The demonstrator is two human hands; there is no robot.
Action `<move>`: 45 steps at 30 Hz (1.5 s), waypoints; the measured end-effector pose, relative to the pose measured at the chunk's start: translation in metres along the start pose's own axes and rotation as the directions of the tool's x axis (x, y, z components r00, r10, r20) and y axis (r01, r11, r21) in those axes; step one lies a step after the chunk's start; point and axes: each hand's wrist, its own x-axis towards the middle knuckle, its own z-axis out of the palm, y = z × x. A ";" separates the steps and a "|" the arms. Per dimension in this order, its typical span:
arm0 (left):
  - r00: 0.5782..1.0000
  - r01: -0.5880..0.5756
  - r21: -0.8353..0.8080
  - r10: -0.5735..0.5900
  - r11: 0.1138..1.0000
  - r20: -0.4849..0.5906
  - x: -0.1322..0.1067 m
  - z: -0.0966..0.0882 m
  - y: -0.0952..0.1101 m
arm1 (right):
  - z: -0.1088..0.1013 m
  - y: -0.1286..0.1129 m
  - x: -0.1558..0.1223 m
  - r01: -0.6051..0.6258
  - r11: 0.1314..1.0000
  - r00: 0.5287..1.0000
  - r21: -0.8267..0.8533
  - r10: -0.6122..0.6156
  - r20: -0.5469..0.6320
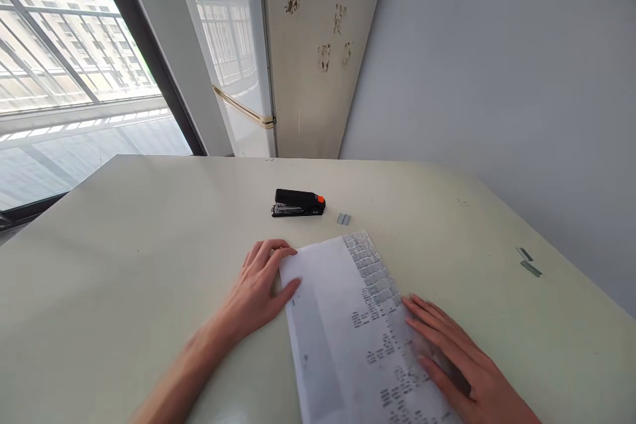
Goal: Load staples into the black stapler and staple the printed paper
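Observation:
A printed sheet of paper [348, 324] lies on the pale table [149, 245], running from the middle toward me. My left hand [263, 288] rests at the sheet's far left corner, fingers stretched out and touching its edge. My right hand [447, 351] lies flat on the sheet's right side, fingers spread. A black stapler [298, 203] with an orange tip sits beyond the paper, apart from both hands. A small strip of staples [343, 218] lies just right of it.
More staple strips [527, 262] lie near the table's right edge. A grey wall [497, 79] stands behind the table on the right. A white door panel [318, 46] and a large window [74, 79] are at the back left.

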 end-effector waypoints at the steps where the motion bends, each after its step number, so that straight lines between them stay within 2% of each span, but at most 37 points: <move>1: 1.000 0.000 0.013 0.001 1.000 -0.019 0.000 -0.001 -0.002 | 0.000 -0.003 0.003 -0.010 1.000 1.000 0.026 0.010 0.018; 5: 0.998 0.037 0.030 -0.035 0.999 -0.044 0.001 -0.009 -0.004 | -0.007 -0.006 0.024 -0.114 0.983 0.993 0.142 0.111 0.028; 10: 0.999 0.038 0.074 -0.035 0.997 -0.033 0.003 -0.009 -0.005 | -0.014 0.003 0.071 -0.261 0.906 0.963 0.334 0.270 0.021; 18: 0.994 0.098 0.078 -0.094 0.992 -0.060 0.003 -0.015 -0.016 | -0.010 0.027 0.149 -0.298 0.777 0.951 0.555 0.292 0.102; 21: 0.991 0.111 0.083 -0.104 0.990 -0.084 0.005 -0.017 -0.019 | -0.007 0.030 0.159 -0.294 0.757 0.949 0.583 0.303 0.085; 26: 0.984 0.139 0.090 -0.128 0.986 -0.123 0.008 -0.015 -0.023 | -0.006 0.031 0.155 -0.279 0.776 0.955 0.566 0.283 0.083; 32: 0.964 0.200 0.088 -0.180 0.976 -0.193 0.011 -0.020 -0.015 | -0.007 0.030 0.156 -0.262 0.791 0.960 0.553 0.273 0.064; 35: 0.932 0.252 0.077 -0.220 0.965 -0.289 0.026 -0.022 -0.011 | -0.006 0.029 0.157 -0.252 0.794 0.963 0.553 0.265 0.058; 39: 0.915 0.200 0.113 -0.144 0.973 -0.378 0.068 -0.019 -0.016 | -0.006 0.030 0.157 -0.236 0.794 0.967 0.560 0.250 0.052; 41: 0.932 0.185 0.117 -0.136 0.976 -0.336 0.092 -0.018 -0.022 | -0.006 0.030 0.158 -0.226 0.792 0.969 0.567 0.242 0.049; 45: 0.975 0.181 0.079 -0.168 0.980 -0.144 0.125 -0.022 -0.030 | -0.008 0.031 0.159 -0.207 0.783 0.973 0.586 0.226 0.042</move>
